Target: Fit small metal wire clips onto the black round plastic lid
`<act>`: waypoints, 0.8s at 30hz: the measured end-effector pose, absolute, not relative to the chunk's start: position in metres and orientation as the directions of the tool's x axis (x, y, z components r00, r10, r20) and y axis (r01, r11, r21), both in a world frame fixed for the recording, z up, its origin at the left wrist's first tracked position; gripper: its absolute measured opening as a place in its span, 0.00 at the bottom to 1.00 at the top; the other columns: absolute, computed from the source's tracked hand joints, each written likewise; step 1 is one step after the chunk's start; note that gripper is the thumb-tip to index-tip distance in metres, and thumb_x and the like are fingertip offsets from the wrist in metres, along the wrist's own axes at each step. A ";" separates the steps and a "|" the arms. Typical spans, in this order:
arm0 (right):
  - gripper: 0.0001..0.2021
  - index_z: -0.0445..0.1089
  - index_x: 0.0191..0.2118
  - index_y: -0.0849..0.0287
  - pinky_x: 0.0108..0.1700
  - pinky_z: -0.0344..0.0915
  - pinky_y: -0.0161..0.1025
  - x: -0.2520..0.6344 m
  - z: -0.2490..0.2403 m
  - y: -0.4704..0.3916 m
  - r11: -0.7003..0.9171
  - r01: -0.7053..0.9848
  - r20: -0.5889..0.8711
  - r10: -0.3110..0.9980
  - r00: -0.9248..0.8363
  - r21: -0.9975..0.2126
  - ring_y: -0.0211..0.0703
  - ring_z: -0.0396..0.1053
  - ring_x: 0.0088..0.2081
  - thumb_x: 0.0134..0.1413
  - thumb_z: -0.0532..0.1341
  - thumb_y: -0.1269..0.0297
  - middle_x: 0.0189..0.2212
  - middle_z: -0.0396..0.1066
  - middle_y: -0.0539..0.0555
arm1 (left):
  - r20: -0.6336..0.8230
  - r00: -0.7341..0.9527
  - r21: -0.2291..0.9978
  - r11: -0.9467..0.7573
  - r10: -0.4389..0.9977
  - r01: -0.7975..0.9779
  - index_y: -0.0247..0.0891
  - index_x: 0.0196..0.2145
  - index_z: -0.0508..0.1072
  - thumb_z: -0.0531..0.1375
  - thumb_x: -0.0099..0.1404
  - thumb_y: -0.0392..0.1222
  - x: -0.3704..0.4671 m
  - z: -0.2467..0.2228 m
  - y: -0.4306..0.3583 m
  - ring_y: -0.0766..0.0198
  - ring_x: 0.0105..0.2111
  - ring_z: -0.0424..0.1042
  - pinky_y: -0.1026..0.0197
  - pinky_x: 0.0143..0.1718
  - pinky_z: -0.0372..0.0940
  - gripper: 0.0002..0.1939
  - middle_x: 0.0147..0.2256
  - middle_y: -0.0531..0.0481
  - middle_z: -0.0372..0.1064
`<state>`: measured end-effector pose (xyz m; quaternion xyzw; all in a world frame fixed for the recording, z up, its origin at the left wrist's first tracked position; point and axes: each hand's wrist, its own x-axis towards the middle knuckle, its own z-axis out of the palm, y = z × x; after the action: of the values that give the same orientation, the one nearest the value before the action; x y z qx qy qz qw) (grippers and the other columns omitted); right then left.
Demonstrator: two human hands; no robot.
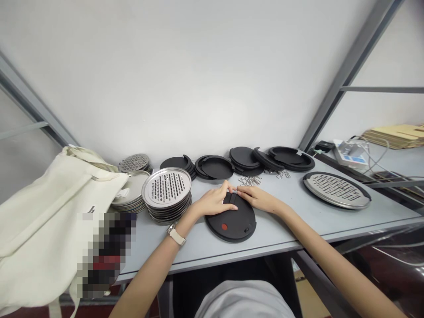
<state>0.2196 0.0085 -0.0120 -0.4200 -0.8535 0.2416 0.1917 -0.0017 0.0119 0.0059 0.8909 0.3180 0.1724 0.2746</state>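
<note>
A round black plastic disc point(231, 227) lies flat near the front edge of the table, with a red spot and a small slot on its face. My left hand point(215, 199), wearing a watch, grips its far left side, thumb flat on the face and fingers curled. From the other side, my right hand point(257, 198) has its fingers closed at the far edge of the disc. A tiny shiny piece shows between the fingertips; its kind is too small to tell. Just beyond lie loose metal wire hooks point(249, 181).
A stack of round metal grater plates point(168, 189) stands at left, plain metal discs point(135, 187) beside it. Black round frames point(245, 158) line the wall. A black-rimmed grater plate point(337, 190) lies at right. A cream bag point(49, 221) covers the left end.
</note>
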 end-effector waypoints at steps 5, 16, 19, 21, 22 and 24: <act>0.17 0.68 0.47 0.56 0.43 0.63 0.41 0.219 -0.012 0.008 0.529 0.615 0.127 0.808 -0.575 -0.585 0.47 0.69 0.39 0.66 0.45 0.57 0.40 0.73 0.56 | 0.117 0.741 0.592 -0.646 0.661 0.482 0.42 0.44 0.55 0.61 0.60 0.53 -0.002 0.008 0.011 0.51 0.47 0.68 0.54 0.44 0.62 0.22 0.51 0.46 0.64; 0.16 0.67 0.38 0.56 0.36 0.61 0.39 0.219 -0.010 0.008 0.517 0.634 0.109 0.817 -0.567 -0.575 0.44 0.67 0.32 0.66 0.45 0.56 0.31 0.71 0.53 | 0.110 0.741 0.592 -0.642 0.662 0.486 0.43 0.52 0.56 0.61 0.59 0.57 -0.004 0.007 0.010 0.52 0.51 0.66 0.54 0.49 0.61 0.29 0.55 0.48 0.61; 0.16 0.65 0.34 0.57 0.35 0.60 0.38 0.219 -0.013 0.010 0.534 0.633 0.125 0.810 -0.573 -0.560 0.43 0.66 0.30 0.66 0.45 0.57 0.28 0.69 0.52 | 0.105 0.741 0.598 -0.638 0.663 0.485 0.43 0.55 0.55 0.61 0.58 0.58 -0.004 0.008 0.010 0.53 0.54 0.64 0.54 0.51 0.60 0.33 0.56 0.47 0.60; 0.15 0.63 0.33 0.57 0.35 0.59 0.37 0.220 -0.014 0.011 0.548 0.629 0.138 0.804 -0.579 -0.552 0.42 0.65 0.30 0.66 0.45 0.58 0.27 0.67 0.51 | 0.110 0.743 0.590 -0.645 0.660 0.485 0.43 0.57 0.54 0.61 0.59 0.58 -0.005 0.009 0.009 0.53 0.55 0.62 0.55 0.53 0.59 0.34 0.57 0.46 0.58; 0.15 0.62 0.32 0.57 0.34 0.59 0.37 0.220 -0.015 0.011 0.552 0.629 0.143 0.802 -0.580 -0.548 0.41 0.64 0.29 0.66 0.45 0.58 0.27 0.67 0.51 | 0.113 0.739 0.576 -0.650 0.664 0.496 0.42 0.58 0.53 0.60 0.60 0.58 -0.005 0.009 0.009 0.53 0.55 0.62 0.54 0.54 0.59 0.34 0.58 0.45 0.57; 0.15 0.60 0.31 0.57 0.34 0.58 0.37 0.220 -0.015 0.012 0.559 0.626 0.153 0.799 -0.581 -0.544 0.40 0.63 0.28 0.66 0.45 0.59 0.26 0.65 0.50 | 0.109 0.727 0.532 -0.658 0.677 0.533 0.42 0.60 0.52 0.59 0.61 0.58 -0.006 0.009 0.008 0.52 0.56 0.61 0.53 0.55 0.58 0.35 0.59 0.44 0.55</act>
<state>0.2204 0.0120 -0.0155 -0.4137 -0.8610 0.2221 0.1954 -0.0055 0.0076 0.0094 0.8979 0.3370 0.1508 0.2399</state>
